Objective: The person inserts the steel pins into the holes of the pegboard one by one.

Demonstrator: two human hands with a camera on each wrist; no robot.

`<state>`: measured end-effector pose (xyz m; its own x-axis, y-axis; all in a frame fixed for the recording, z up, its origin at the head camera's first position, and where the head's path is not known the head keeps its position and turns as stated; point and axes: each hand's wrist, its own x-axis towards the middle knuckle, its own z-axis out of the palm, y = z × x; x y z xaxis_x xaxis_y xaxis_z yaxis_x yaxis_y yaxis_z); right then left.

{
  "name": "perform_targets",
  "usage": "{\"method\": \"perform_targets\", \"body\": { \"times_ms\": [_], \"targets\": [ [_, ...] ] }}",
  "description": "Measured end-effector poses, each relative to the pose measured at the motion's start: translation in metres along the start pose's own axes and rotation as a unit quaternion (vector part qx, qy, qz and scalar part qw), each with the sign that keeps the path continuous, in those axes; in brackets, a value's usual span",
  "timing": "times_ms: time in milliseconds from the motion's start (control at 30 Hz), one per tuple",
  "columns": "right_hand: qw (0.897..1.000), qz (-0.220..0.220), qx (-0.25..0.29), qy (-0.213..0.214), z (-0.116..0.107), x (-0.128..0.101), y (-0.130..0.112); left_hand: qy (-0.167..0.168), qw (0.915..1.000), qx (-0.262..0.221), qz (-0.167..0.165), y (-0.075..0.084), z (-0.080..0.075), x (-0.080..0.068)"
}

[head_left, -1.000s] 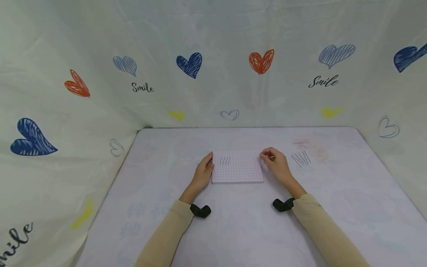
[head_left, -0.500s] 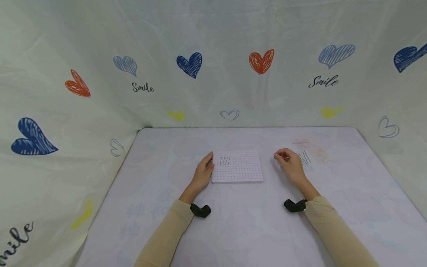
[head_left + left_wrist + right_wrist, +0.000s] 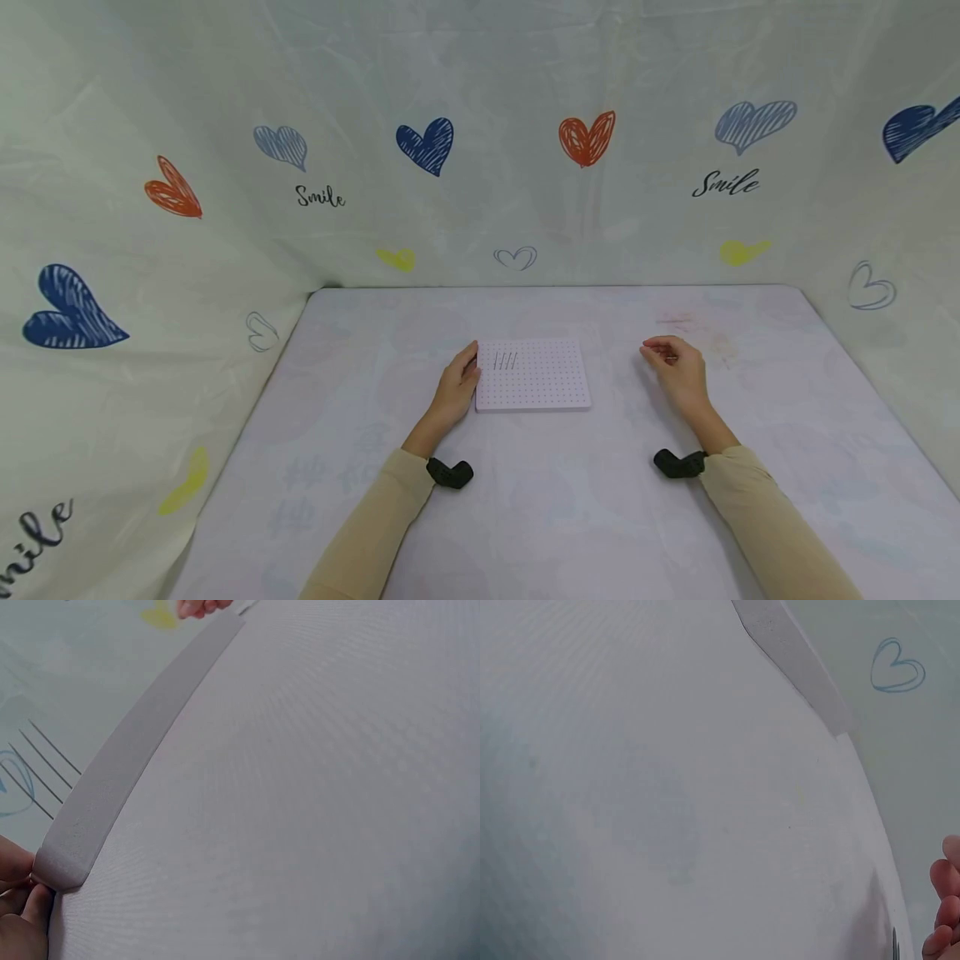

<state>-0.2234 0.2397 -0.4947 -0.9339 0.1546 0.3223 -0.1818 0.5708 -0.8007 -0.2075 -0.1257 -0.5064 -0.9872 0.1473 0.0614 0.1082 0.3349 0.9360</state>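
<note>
Right hand (image 3: 678,371) moved off the pegboard (image 3: 533,375); backdrop (image 3: 480,150) reads "Smile".

Pale lilac table (image 3: 555,500), white pegboard (image 3: 534,386) flat near its middle.

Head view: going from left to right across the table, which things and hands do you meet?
Left hand → white pegboard with thin pins standing near its far-left corner → right hand.

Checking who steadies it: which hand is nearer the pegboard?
Left. The left hand touches the pegboard at its left edge; the right hand hovers apart, to its right.
</note>
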Motion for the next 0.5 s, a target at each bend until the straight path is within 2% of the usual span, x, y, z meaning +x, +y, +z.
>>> {"method": "perform_targets", "body": {
  "times_ms": [500],
  "targets": [
    [0.999, 0.044, -0.011, 0.018, -0.012, -0.003, 0.007, 0.003, 0.9999, -0.011, 0.000, 0.001, 0.001, 0.000]
  ]
}}
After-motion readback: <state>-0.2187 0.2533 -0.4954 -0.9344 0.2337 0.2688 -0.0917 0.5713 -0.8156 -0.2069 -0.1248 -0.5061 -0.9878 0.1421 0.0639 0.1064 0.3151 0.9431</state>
